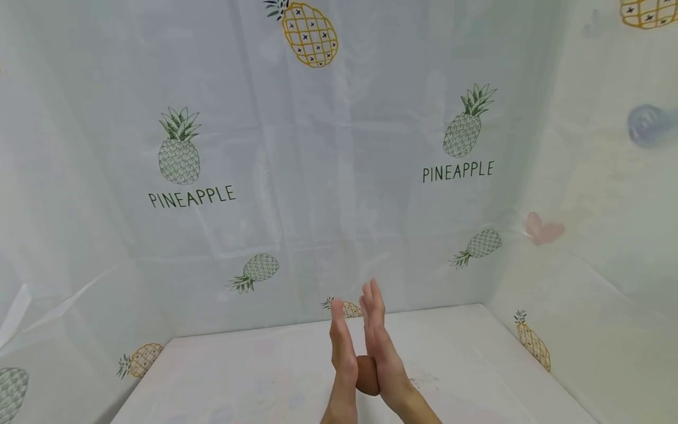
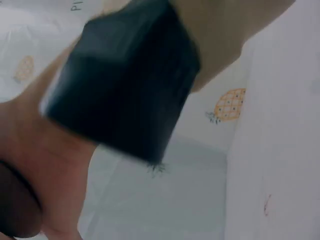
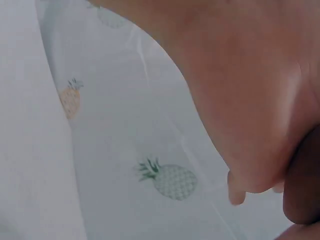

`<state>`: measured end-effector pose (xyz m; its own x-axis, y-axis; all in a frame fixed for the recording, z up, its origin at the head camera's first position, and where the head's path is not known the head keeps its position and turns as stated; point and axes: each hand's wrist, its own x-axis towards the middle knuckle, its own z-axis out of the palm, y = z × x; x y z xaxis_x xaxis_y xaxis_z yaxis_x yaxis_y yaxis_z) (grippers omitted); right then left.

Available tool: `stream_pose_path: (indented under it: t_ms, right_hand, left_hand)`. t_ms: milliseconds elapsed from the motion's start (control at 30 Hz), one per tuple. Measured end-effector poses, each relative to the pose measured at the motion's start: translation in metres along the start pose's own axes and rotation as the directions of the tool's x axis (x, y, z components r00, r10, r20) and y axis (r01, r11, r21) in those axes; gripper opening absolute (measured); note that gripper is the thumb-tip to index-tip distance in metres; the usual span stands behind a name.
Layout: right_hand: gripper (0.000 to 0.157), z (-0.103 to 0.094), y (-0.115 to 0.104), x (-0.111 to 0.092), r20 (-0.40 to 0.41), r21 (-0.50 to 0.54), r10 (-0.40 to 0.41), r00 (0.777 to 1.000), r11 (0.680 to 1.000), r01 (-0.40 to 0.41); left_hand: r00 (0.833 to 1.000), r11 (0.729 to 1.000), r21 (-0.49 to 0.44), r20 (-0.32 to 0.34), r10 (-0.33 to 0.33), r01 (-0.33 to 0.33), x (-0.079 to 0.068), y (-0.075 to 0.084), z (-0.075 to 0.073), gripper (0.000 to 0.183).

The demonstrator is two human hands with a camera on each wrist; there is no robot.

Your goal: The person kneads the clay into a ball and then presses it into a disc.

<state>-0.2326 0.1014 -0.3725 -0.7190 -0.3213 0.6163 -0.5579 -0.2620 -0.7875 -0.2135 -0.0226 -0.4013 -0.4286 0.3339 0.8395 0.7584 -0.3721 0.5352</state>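
Note:
A smooth reddish-brown lump (image 1: 368,375), like clay or dough, sits between two facing palms in the head view. My left hand (image 1: 343,347) touches its left side, fingers straight and pointing up and away. Against its right side lies the palm of my right hand (image 1: 382,353), fingers likewise extended. The fingertips of the two hands stand apart. In the left wrist view, part of the lump (image 2: 17,205) shows dark beside the left palm (image 2: 55,170). The right wrist view catches the lump (image 3: 302,180) at its edge, against the right palm (image 3: 245,100).
Below the hands spreads a white table surface (image 1: 254,377). Pineapple-printed sheeting (image 1: 328,194) hangs behind it and along both sides. A dark box-shaped object (image 2: 130,80), blurred, crosses the left forearm in the left wrist view.

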Motion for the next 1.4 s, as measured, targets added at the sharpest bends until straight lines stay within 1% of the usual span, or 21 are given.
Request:
stream_pose_path:
  t_ms: [33, 67, 100, 133, 167, 233, 267, 367, 433, 533, 600, 633, 700, 767, 867, 967, 1067, 1133, 1200, 1300, 1400]
  right_hand:
    - [0.057, 0.002, 0.002, 0.000, 0.050, 0.030, 0.022, 0.999, 0.999, -0.023]
    - [0.056, 0.004, 0.003, 0.000, 0.096, 0.052, 0.054, 0.994, 0.997, -0.059]
    - [0.055, 0.007, 0.004, -0.001, 0.133, 0.063, 0.087, 0.987, 0.993, -0.096]
    - [0.055, 0.010, 0.004, -0.001, 0.168, 0.068, 0.109, 0.980, 0.990, -0.121]
    - [0.055, 0.013, 0.004, -0.002, 0.193, 0.069, 0.137, 0.972, 0.986, -0.153]
    - [0.055, 0.017, 0.003, -0.004, 0.231, 0.073, 0.175, 0.957, 0.978, -0.196]
    - [0.055, 0.019, 0.003, -0.004, 0.241, 0.077, 0.189, 0.952, 0.974, -0.213]
    - [0.055, 0.023, 0.000, -0.006, 0.252, 0.091, 0.217, 0.943, 0.965, -0.246]
    - [0.055, 0.026, -0.004, -0.007, 0.257, 0.091, 0.233, 0.938, 0.960, -0.263]
    - [0.054, 0.031, -0.010, -0.010, 0.243, 0.097, 0.242, 0.939, 0.957, -0.272]
    - [0.054, 0.034, -0.014, -0.011, 0.211, 0.100, 0.228, 0.951, 0.962, -0.253]
    - [0.055, 0.034, -0.015, -0.012, 0.192, 0.105, 0.211, 0.958, 0.967, -0.234]
    - [0.057, 0.033, -0.015, -0.012, 0.156, 0.119, 0.138, 0.978, 0.980, -0.157]
    - [0.057, 0.029, -0.016, -0.010, 0.125, 0.124, 0.062, 0.990, 0.989, -0.078]
    - [0.058, 0.021, -0.016, -0.007, 0.090, 0.111, -0.046, 0.995, 0.993, 0.036]
    - [0.059, 0.014, -0.017, -0.006, 0.043, 0.048, -0.094, 0.995, 0.995, 0.092]
    - [0.058, 0.005, -0.013, -0.004, -0.019, -0.012, -0.092, 0.996, 0.996, 0.092]
    - [0.057, 0.000, -0.010, -0.002, -0.043, -0.028, -0.065, 0.997, 0.998, 0.064]
    - [0.057, -0.004, -0.006, 0.000, -0.044, -0.017, -0.024, 0.999, 1.000, 0.024]
    - [0.057, -0.005, 0.000, 0.001, -0.002, 0.018, 0.033, 0.999, 0.999, -0.033]
    - [0.055, -0.002, 0.005, 0.002, 0.044, 0.054, 0.092, 0.995, 0.994, -0.094]
  left_hand:
    - [0.996, 0.996, 0.035, -0.053, -0.075, 0.077, 0.003, 0.003, -0.002, 0.063]
    - [0.985, 0.988, 0.053, -0.106, -0.137, 0.144, 0.006, 0.005, -0.004, 0.063]
    - [0.955, 0.968, 0.008, -0.169, -0.244, 0.249, 0.008, 0.009, -0.006, 0.062]
    - [0.932, 0.954, 0.032, -0.224, -0.284, 0.299, 0.011, 0.010, -0.009, 0.062]
    - [0.919, 0.946, 0.062, -0.266, -0.291, 0.318, 0.013, 0.010, -0.013, 0.062]
    - [0.884, 0.924, 0.097, -0.341, -0.319, 0.370, 0.015, 0.008, -0.019, 0.061]
    - [0.876, 0.918, 0.120, -0.368, -0.312, 0.377, 0.016, 0.006, -0.023, 0.061]
    - [0.866, 0.902, 0.199, -0.418, -0.276, 0.384, 0.015, -0.002, -0.034, 0.063]
    - [0.852, 0.889, 0.220, -0.446, -0.275, 0.402, 0.014, -0.008, -0.041, 0.063]
    - [0.835, 0.882, 0.213, -0.471, -0.285, 0.421, 0.013, -0.014, -0.048, 0.061]
    - [0.825, 0.878, 0.183, -0.467, -0.317, 0.441, 0.013, -0.015, -0.048, 0.060]
    - [0.826, 0.878, 0.174, -0.459, -0.328, 0.446, 0.014, -0.015, -0.046, 0.059]
    - [0.831, 0.878, 0.155, -0.429, -0.353, 0.453, 0.015, -0.014, -0.039, 0.058]
    - [0.843, 0.878, 0.153, -0.393, -0.367, 0.454, 0.015, -0.012, -0.030, 0.058]
    - [0.869, 0.889, 0.150, -0.330, -0.368, 0.433, 0.014, -0.012, -0.017, 0.059]
    - [0.886, 0.900, 0.105, -0.257, -0.386, 0.423, 0.011, -0.011, -0.005, 0.059]
    - [0.898, 0.908, 0.047, -0.181, -0.401, 0.416, 0.008, -0.004, 0.003, 0.059]
    - [0.886, 0.896, -0.013, -0.147, -0.440, 0.443, 0.007, 0.004, 0.008, 0.057]
    - [0.866, 0.876, -0.061, -0.128, -0.483, 0.479, 0.007, 0.014, 0.011, 0.055]
    - [0.860, 0.865, -0.122, -0.104, -0.499, 0.487, 0.007, 0.026, 0.011, 0.053]
    - [0.894, 0.898, -0.100, -0.099, -0.438, 0.429, 0.009, 0.027, 0.007, 0.054]
